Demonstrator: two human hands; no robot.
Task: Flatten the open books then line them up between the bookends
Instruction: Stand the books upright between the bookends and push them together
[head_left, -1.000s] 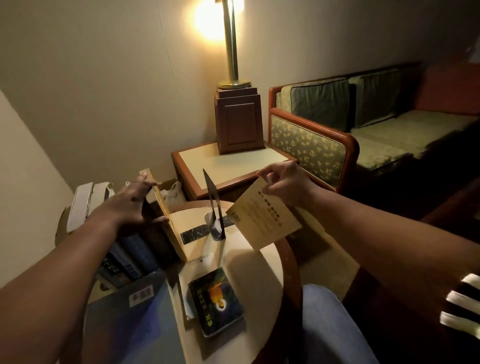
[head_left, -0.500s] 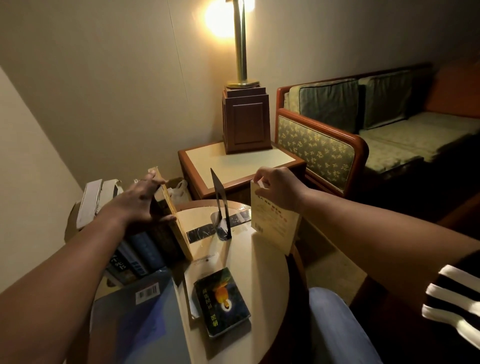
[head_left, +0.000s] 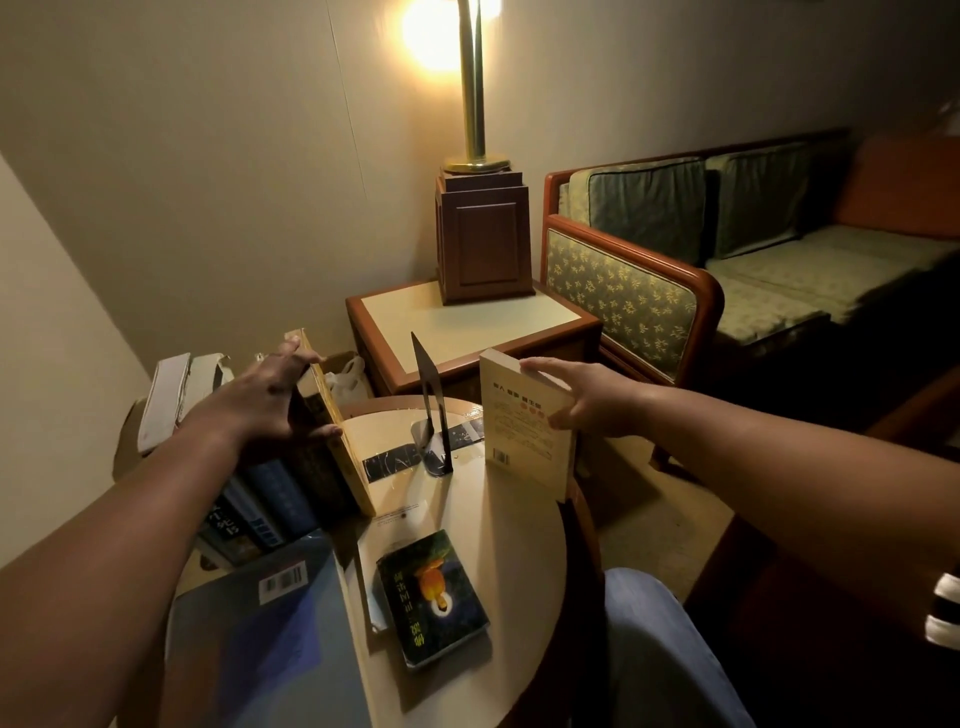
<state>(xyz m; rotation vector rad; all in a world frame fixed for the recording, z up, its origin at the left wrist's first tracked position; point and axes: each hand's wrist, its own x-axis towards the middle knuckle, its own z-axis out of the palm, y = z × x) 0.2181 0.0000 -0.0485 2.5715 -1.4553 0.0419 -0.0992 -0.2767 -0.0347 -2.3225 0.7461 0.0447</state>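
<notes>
Your right hand (head_left: 582, 397) grips the cream paperback (head_left: 524, 421) by its top far corner, fingers over the top edge and thumb on the cover — the book stands upright with its lower edge at the right rim of the round table (head_left: 498, 545). Half a second ago it hung tilted in the air at the table's far right edge; a second ago it was tipped almost flat, the printed cover facing you. Now the cover faces you squarely, the barcode low on its left.

Just left of it stands the black bookend (head_left: 428, 410), upright, its foot on the tabletop, with a clear gap between it and the paperback. It has not moved.

Further left, your left hand (head_left: 265, 400) is spread wide against the yellow-edged book (head_left: 337, 431), thumb low on its face and fingertips over its top corner, holding back the leaning row of dark books (head_left: 280, 499) behind it. That hand has kept the same hold across all three moments.

Nearer to you, a small dark book with an orange figure (head_left: 434, 597) lies flat and closed on the table, and a large blue book (head_left: 260, 639) lies flat at the near left edge — both unchanged.

Beyond the table, the side table (head_left: 467, 332) carries the lamp base (head_left: 483, 239), with the sofa (head_left: 675, 291) to its right.
</notes>
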